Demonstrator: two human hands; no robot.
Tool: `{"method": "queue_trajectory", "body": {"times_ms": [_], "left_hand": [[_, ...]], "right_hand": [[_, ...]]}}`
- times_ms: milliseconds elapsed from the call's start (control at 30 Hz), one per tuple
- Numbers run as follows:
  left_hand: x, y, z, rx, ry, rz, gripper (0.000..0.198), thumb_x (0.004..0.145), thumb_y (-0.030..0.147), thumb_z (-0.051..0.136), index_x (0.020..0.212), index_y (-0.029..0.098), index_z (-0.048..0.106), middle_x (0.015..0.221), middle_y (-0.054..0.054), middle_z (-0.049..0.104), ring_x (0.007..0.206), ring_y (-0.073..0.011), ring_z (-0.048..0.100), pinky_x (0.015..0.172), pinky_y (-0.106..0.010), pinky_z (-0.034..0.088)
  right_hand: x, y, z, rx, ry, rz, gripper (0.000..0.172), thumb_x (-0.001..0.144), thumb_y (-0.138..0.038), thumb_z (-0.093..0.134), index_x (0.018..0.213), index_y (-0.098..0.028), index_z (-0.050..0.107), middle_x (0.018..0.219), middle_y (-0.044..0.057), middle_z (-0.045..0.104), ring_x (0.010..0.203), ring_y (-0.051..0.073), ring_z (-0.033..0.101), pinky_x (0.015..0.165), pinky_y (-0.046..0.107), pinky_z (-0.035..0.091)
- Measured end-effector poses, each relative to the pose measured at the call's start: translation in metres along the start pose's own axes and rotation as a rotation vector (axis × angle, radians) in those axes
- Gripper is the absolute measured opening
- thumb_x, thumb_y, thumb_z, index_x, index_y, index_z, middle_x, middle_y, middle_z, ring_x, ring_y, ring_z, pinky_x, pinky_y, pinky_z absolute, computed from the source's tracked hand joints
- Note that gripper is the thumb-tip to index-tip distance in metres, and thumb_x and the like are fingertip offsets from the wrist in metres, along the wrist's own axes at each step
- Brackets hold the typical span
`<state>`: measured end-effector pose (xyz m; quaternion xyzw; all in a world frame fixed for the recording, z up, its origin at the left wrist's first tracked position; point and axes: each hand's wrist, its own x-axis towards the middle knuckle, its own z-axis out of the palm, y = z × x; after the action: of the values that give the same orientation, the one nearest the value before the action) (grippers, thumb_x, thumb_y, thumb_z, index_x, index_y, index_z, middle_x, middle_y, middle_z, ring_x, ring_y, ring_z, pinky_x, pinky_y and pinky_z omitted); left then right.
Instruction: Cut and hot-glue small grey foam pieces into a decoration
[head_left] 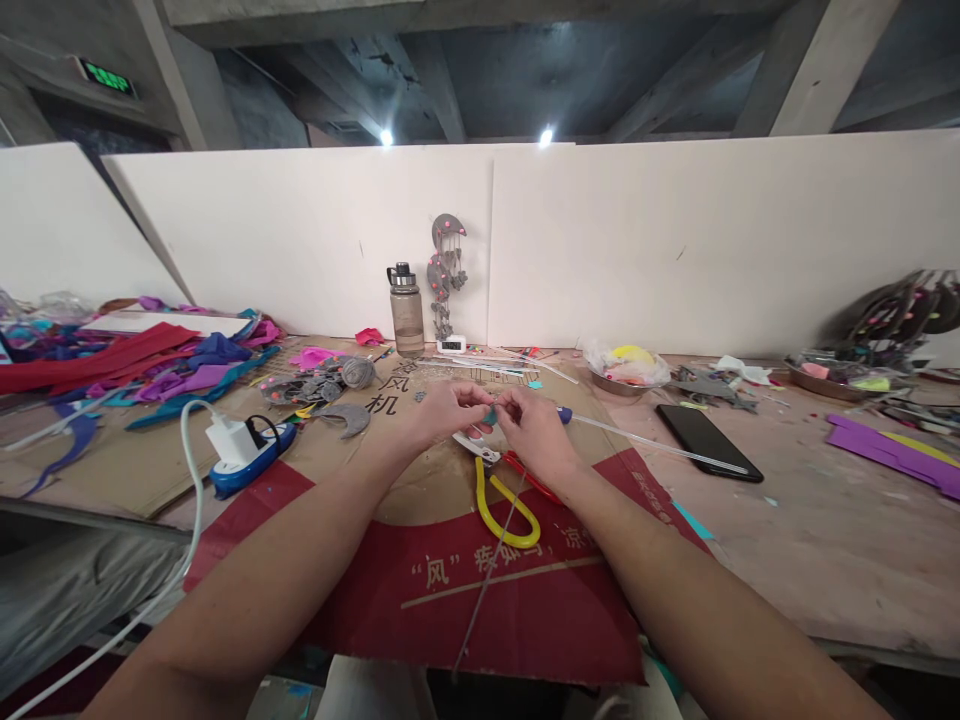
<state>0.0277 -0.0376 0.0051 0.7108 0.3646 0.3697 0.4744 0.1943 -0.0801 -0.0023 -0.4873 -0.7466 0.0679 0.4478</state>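
Close together over the cardboard (525, 610), my left hand (448, 412) and my right hand (531, 425) pinch at a small teal piece (490, 416) between their fingertips. The fingers of both hands are closed on it. Just below them lie pliers with yellow handles (508, 515). A red-handled tool (534, 478) sits partly under my right hand. From beneath that hand a thin grey cord (487, 580) hangs down to the front edge. A clear thin rod (660, 443) reaches right from a blue handle (565, 414) beside my right hand.
A bottle (406, 312) stands at the back near a grey hanging ornament (447, 270). Left are a blue power strip (251, 462), grey felt pieces (322, 385) and coloured cloth (172, 365). Right are a black phone (709, 442) and a bowl (626, 382).
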Motion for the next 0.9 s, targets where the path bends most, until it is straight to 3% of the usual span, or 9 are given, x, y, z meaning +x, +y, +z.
{"method": "queue_trajectory", "body": {"times_ms": [200,333,533,633,800,900], "left_hand": [[0.003,-0.003,0.001,0.015,0.045,-0.028,0.019,0.07,0.029,0.072,0.078,0.014,0.064,0.071,-0.002,0.068,0.06,-0.014,0.067,0.054,-0.024,0.056],[0.005,-0.003,0.0,0.0,0.12,-0.048,0.014,0.071,0.027,0.069,0.076,0.016,0.062,0.069,-0.001,0.068,0.064,-0.0162,0.069,0.053,-0.024,0.054],[0.009,-0.008,-0.01,-0.009,0.246,-0.031,0.008,0.074,0.024,0.065,0.078,0.018,0.062,0.076,-0.001,0.067,0.069,-0.0167,0.07,0.053,-0.023,0.051],[0.012,-0.009,-0.023,0.007,0.331,-0.025,0.009,0.074,0.023,0.066,0.077,0.016,0.06,0.074,-0.003,0.066,0.067,-0.0177,0.069,0.051,-0.024,0.049],[0.015,-0.004,-0.055,-0.044,0.585,0.017,0.011,0.076,0.025,0.061,0.08,0.015,0.058,0.078,-0.003,0.066,0.068,-0.0148,0.068,0.052,-0.021,0.048],[0.013,0.002,-0.068,-0.257,0.748,0.118,0.018,0.071,0.028,0.065,0.081,0.015,0.059,0.077,-0.002,0.066,0.064,-0.0129,0.067,0.052,-0.02,0.049]], "right_hand": [[-0.001,0.0,0.002,-0.012,-0.002,-0.012,0.004,0.083,-0.018,0.048,0.083,-0.02,0.052,0.072,0.001,0.056,0.068,0.017,0.05,0.065,0.029,0.038],[-0.003,0.001,0.004,0.038,0.004,0.02,0.015,0.083,-0.02,0.048,0.098,-0.019,0.049,0.077,0.002,0.057,0.073,0.018,0.053,0.071,0.03,0.041],[-0.002,-0.001,0.002,0.113,-0.035,0.069,0.011,0.084,-0.027,0.045,0.088,-0.02,0.053,0.079,0.002,0.06,0.073,0.017,0.053,0.07,0.03,0.041],[0.003,-0.002,-0.001,0.216,-0.085,0.151,0.016,0.084,-0.032,0.047,0.082,-0.02,0.057,0.073,0.001,0.059,0.067,0.015,0.051,0.063,0.028,0.04],[0.01,-0.008,-0.027,0.532,-0.252,0.378,0.027,0.083,-0.043,0.049,0.082,-0.019,0.062,0.059,-0.004,0.046,0.046,0.009,0.032,0.044,0.023,0.026],[0.011,-0.014,-0.05,0.681,-0.379,0.323,0.034,0.081,-0.051,0.054,0.086,-0.019,0.065,0.064,-0.002,0.052,0.047,0.008,0.037,0.044,0.022,0.029]]}}
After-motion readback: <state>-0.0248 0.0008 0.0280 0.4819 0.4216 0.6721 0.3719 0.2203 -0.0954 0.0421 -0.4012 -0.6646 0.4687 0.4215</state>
